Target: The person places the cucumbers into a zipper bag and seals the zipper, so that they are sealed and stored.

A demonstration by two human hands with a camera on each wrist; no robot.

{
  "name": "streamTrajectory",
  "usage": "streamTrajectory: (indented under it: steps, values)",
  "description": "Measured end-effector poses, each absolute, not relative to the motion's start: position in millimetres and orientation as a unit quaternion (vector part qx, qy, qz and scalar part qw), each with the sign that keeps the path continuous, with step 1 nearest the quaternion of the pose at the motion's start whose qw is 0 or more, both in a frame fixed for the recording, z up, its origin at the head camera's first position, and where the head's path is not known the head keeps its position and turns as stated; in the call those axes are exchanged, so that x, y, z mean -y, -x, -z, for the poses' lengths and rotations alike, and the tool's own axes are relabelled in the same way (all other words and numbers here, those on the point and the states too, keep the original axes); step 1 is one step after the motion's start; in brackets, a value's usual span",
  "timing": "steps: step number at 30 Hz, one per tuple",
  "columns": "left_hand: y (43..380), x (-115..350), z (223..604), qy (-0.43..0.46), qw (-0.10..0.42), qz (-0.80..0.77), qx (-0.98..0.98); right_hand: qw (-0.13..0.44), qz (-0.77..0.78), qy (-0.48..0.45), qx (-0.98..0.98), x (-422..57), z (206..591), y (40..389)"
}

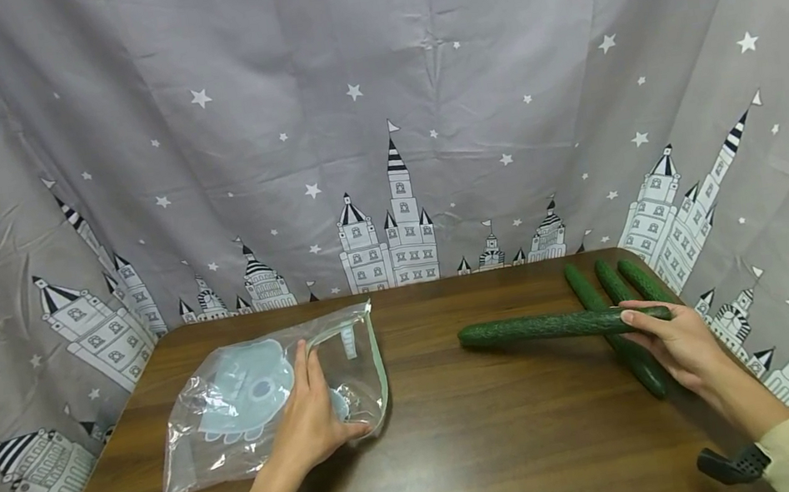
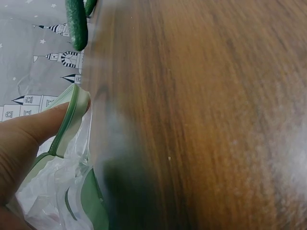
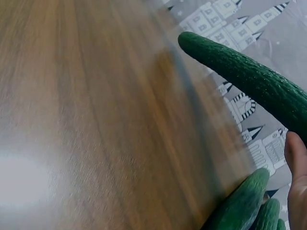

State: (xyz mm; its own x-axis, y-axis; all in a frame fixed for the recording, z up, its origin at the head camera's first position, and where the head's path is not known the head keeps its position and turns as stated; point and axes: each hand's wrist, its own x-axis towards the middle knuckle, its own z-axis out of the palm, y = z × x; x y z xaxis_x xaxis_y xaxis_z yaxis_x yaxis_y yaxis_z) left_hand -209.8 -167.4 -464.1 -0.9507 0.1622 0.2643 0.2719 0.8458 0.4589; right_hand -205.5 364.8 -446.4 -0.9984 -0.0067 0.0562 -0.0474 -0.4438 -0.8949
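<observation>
A clear plastic zip bag (image 1: 189, 451) with a pale blue cartoon print lies on the left of the table, its green-edged mouth facing right. My left hand (image 1: 311, 426) holds the bag at that mouth, thumb and fingers spread apart; in the left wrist view a digit bears against the green zip strip (image 2: 64, 127). On the right, my right hand (image 1: 689, 347) grips one end of a long dark green cucumber (image 1: 535, 328). This cucumber is held roughly level above the table, its far end pointing left toward the bag. Part of the right hand is outside the right wrist view.
Several more cucumbers lie at the table's right side, the nearest one (image 1: 642, 367) passing under the held one. Beyond the brown wooden table (image 1: 469, 454) hangs a grey curtain (image 1: 367, 48) with stars and castles.
</observation>
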Motion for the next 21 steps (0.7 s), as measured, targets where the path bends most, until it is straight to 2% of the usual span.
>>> streamTrajectory:
  steps: [21]
  values:
    - [207.2,169.1,465.6,0.106,0.086,0.254,0.957,0.020,-0.851,-0.071,0.520,-325.1,415.7,234.3]
